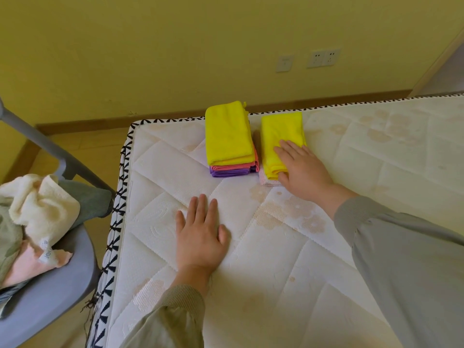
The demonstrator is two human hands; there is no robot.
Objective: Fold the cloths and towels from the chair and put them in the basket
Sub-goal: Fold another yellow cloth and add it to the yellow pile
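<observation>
At far left a grey chair (pixel 50 285) is seen, and the unfolded things are heaped on it: a crumpled cream towel (pixel 42 204) on top, w/ a green towel (pixel 7 237) and a pink cloth (pixel 27 267) under it. They are prob. kept there as the supply pile, close to the mattress edge, so that the next piece can be taken w/o stepping away.

Next, the mattress (pixel 276 272) is used as the folding surface. The left hand (pixel 200 237) is laid flat on it, palm down, fingers straight and a little spread; nothing is held. It is judged to be placed so for support while the body is leaned forward.

Further right, near the far edge, a stack of folded cloths (pixel 229 136) is set: yellow on top, then pink, then purple, edges approx. aligned, fabric soft and fleecy. Just beside it a second yellow cloth (pixel 278 139) is laid, folded to a narrow rectangle, on a pale pink cloth (pixel 266 180) of which only the near edge is visible. The right hand (pixel 301 167) is pressed flat on its near right part, fingers straight; prob. the fold is being flattened so that it does not spring open.

The basket is not in view.
</observation>
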